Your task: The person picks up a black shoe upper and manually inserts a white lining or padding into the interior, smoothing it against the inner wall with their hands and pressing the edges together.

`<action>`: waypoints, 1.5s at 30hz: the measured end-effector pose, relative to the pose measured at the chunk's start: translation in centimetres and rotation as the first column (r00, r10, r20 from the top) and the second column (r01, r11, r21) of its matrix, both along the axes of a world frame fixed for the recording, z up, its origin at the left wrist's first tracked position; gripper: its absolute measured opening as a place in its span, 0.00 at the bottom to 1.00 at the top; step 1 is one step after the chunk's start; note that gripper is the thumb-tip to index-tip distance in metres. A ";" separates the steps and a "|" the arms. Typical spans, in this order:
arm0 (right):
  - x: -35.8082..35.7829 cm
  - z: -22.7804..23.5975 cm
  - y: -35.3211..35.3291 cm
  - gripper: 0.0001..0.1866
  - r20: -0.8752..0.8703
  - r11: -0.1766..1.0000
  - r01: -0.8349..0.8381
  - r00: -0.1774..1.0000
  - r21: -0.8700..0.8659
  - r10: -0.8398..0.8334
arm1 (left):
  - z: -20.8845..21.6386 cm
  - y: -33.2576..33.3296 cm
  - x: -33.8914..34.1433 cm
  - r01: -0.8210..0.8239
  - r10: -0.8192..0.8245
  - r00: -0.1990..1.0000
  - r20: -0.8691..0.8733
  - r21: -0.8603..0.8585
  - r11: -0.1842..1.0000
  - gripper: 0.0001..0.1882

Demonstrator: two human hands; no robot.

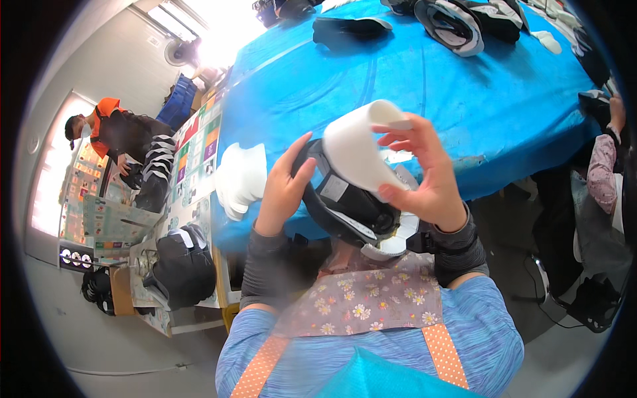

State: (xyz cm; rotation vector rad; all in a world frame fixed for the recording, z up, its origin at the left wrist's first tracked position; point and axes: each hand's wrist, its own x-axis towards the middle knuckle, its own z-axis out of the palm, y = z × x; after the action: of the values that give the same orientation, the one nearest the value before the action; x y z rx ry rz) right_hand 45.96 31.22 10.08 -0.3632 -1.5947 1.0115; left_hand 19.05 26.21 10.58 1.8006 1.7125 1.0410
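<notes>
Above my lap, at the near edge of the blue-covered table, I hold a black cap (361, 205) with its inside turned up. A pale label and a light inner band show in it. My left hand (285, 179) grips the cap's left edge, thumb and fingers closed on it. My right hand (428, 176) pinches a curved white cap liner (352, 146) between thumb and fingers. The liner's lower end meets the cap's opening; how far it reaches inside is hidden. Left of my left hand lies a stack of similar white liners (239, 179).
Dark caps (352, 30) and light-rimmed caps (451, 26) lie across the far side of the blue table (285, 86). At the left, a person in orange (109, 113) handles caps beside a patterned table (199, 152). Another person's sleeved arm (602, 169) shows at the right.
</notes>
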 end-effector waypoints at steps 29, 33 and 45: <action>-8.2 -6.9 -0.3 0.38 0.352 0.937 0.212 0.885 0.276 -0.304 | -6.1 -0.8 -1.6 -0.057 -0.012 0.933 0.359 0.183 0.981 0.42; -8.1 -6.9 -0.4 0.34 0.413 0.928 0.225 0.846 0.297 -0.337 | -6.4 -0.8 -1.5 -0.092 0.026 0.946 0.323 0.190 0.978 0.41; -8.2 -7.0 -0.1 0.34 0.399 0.934 0.235 0.855 0.269 -0.331 | -5.8 -1.0 -1.0 -0.032 -0.024 0.930 0.367 0.145 0.989 0.41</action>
State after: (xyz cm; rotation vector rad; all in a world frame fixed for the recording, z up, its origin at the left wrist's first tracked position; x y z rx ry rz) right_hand 37.79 31.09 3.06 -0.6967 -1.9617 0.5414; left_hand 18.02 25.18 4.79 1.5595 1.4418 1.4385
